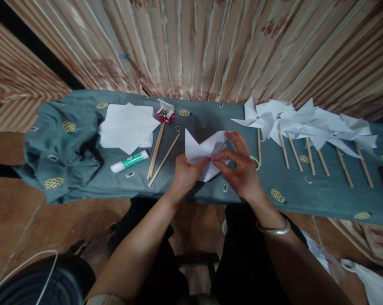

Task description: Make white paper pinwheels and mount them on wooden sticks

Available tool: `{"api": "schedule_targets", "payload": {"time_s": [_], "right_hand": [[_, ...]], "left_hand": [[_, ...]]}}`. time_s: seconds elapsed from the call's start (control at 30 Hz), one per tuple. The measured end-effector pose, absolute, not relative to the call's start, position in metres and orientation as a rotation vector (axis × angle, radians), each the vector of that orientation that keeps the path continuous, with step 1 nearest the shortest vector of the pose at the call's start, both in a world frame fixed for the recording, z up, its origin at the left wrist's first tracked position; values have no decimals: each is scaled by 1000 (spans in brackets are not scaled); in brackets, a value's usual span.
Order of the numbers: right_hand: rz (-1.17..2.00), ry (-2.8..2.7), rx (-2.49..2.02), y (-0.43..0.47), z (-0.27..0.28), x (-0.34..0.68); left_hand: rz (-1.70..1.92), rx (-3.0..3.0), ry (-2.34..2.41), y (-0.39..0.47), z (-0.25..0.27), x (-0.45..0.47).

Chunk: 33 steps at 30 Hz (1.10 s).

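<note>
A white paper pinwheel, its corners folded inward, is held just over the cloth in front of me. My left hand grips its left side, thumb at the middle of the paper. With thumb and forefinger together at the pinwheel's centre, my right hand holds the other side, while its other fingers press a right-hand fold. Whether a pin is between the fingertips I cannot make out. A pale green tape roll lies partly hidden behind my right hand.
Finished pinwheels on sticks overlap along the right. Left of my hands are loose wooden sticks, an opened red box of metal pins, a glue stick and stacked white paper. The green cloth is bunched at the left end.
</note>
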State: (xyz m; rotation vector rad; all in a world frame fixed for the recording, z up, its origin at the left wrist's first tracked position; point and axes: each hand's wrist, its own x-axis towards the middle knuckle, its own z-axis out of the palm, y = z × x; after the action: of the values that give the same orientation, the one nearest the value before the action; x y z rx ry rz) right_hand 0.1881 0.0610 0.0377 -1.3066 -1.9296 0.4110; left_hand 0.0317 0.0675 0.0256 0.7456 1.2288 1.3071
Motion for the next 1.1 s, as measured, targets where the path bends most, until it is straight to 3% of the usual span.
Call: {"api": "schedule_targets", "payload": {"time_s": [1.1], "right_hand": [[488,-1864,-1318,64,30,187]], "left_hand": [[1232,1006,1231,61,25,28]]}}
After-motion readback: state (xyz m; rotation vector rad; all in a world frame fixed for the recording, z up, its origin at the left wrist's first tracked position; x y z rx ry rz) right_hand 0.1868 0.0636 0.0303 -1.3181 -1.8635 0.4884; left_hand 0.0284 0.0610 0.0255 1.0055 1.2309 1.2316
